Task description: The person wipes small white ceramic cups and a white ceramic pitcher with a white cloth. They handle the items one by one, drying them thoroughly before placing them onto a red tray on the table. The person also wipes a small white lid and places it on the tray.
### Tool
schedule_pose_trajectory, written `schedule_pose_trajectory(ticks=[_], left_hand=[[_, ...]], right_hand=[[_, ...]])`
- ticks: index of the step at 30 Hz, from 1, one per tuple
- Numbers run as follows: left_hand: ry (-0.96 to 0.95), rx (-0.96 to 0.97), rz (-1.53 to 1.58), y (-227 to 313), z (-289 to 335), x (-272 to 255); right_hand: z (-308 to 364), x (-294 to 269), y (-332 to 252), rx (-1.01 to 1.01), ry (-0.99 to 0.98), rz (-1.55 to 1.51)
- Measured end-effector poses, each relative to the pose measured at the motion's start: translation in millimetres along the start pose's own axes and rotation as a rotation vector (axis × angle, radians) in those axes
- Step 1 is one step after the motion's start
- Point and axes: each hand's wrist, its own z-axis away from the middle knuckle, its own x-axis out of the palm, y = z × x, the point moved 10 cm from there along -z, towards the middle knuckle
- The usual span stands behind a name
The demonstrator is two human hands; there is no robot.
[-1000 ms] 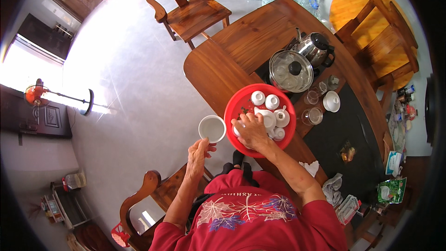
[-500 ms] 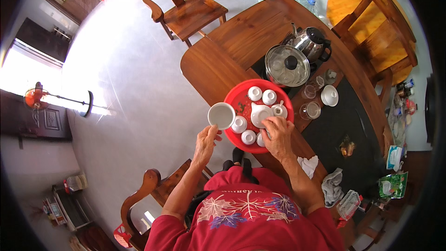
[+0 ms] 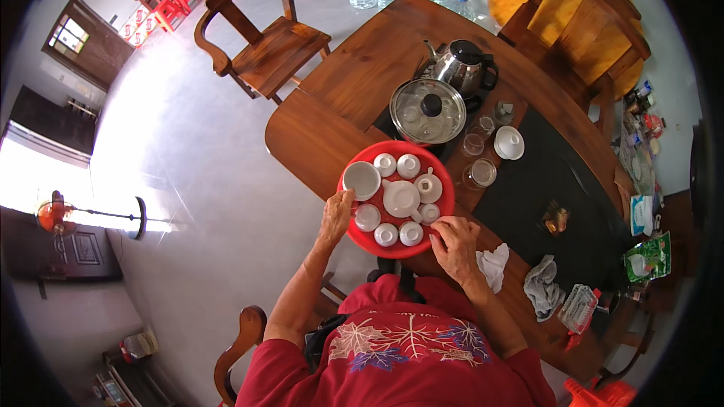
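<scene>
A red round basin (image 3: 445, 173) lies below the wooden table's near-left edge and holds white tea ware. Inside it are a white teapot (image 3: 401, 199) in the middle, a small lidded piece (image 3: 428, 188) and several small upturned cups (image 3: 385, 164). At the basin's left side sits a larger white cup (image 3: 362, 180), its mouth facing up. My left hand (image 3: 336, 218) closes on that cup's near edge, fingertips partly hidden. My right hand (image 3: 455, 245) bends over the basin's near-right rim, with thumb and fingers around it beside a small cup.
A steel kettle (image 3: 461, 66) and a glass-lidded pot (image 3: 429, 109) stand beyond the basin. Clear glasses (image 3: 480, 173) and a white lidded bowl (image 3: 509, 142) are to the right. White tissue (image 3: 492, 267) and a grey cloth (image 3: 543, 286) lie near the table's front edge. A wooden armchair (image 3: 271, 53) stands far left.
The larger white cup has come from outside the basin's left rim into the basin with my left hand. My right hand has left the teapot and moved to the basin's near-right rim.
</scene>
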Motion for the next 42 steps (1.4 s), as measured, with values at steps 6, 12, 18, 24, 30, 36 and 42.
schedule_pose_trajectory(ticks=[6, 12, 18, 24, 30, 36, 42], left_hand=[[-0.037, -0.032, -0.048, -7.9, -13.8, 8.8], [0.049, 0.089, -0.404, 30.4, -3.0, -2.5], [0.207, 0.120, -0.589, 18.4, -0.5, -15.1], [0.049, -0.011, -0.578, 6.9, -2.9, -8.4], [-0.055, 0.041, -0.197, -1.4, -1.9, -8.3], [-0.141, -0.103, 0.115, -8.9, 2.4, -1.3], [-0.045, 0.153, 0.192, 26.9, 11.7, -7.2]], right_hand=[[8.4, -3.7, 14.6, 0.043, 0.005, 0.004], [18.7, -9.8, 25.3, 0.081, 0.042, -0.013], [29.0, -21.7, 38.5, 0.118, 0.064, 0.019], [56.1, -42.8, 61.6, 0.172, 0.124, 0.113], [79.0, -58.6, 79.1, 0.259, 0.147, 0.144], [92.3, -68.4, 83.0, 0.313, 0.125, 0.112], [101.4, -66.9, 85.9, 0.306, 0.144, 0.105]])
